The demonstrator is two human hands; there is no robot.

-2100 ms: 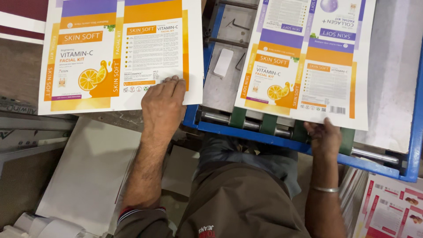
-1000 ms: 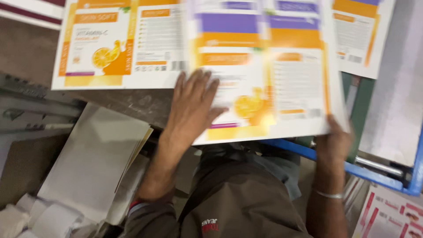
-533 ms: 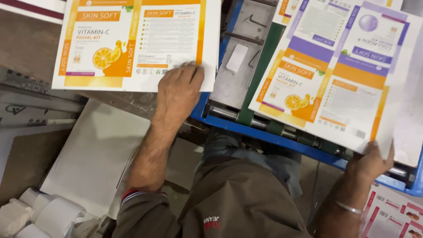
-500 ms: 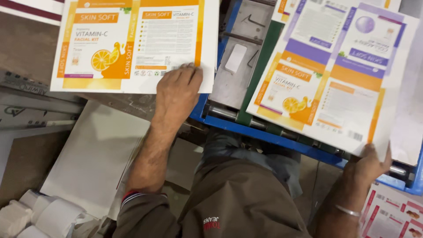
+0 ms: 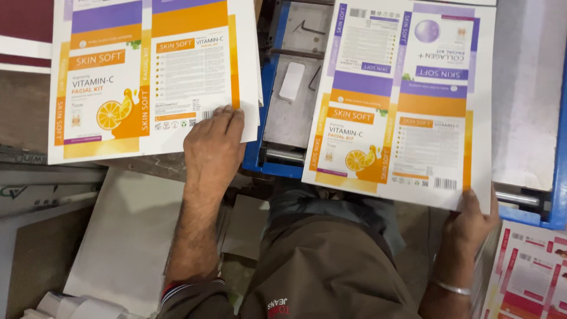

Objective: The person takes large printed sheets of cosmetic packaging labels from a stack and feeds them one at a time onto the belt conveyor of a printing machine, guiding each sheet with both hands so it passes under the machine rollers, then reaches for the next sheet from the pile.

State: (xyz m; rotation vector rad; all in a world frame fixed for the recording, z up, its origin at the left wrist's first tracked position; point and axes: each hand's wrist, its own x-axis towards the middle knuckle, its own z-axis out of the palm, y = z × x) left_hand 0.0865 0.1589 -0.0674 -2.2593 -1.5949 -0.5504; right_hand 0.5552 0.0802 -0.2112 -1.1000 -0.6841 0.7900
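My left hand lies flat on the near right corner of a printed carton sheet in white, orange and purple, which tops a stack at the left. My right hand pinches the near right corner of a second printed sheet of the same kind. That sheet lies tilted over the blue-framed machine bed. A metal bangle sits on my right wrist.
Grey metal plates and a roller show between the two sheets. White blank boards lie low at the left. Red and white printed sheets are stacked at the lower right. My brown-clad lap fills the bottom centre.
The right-hand sheet has swung across from the left stack onto the machine bed and settled lower and flatter. My left hand stays pressed on the left stack.
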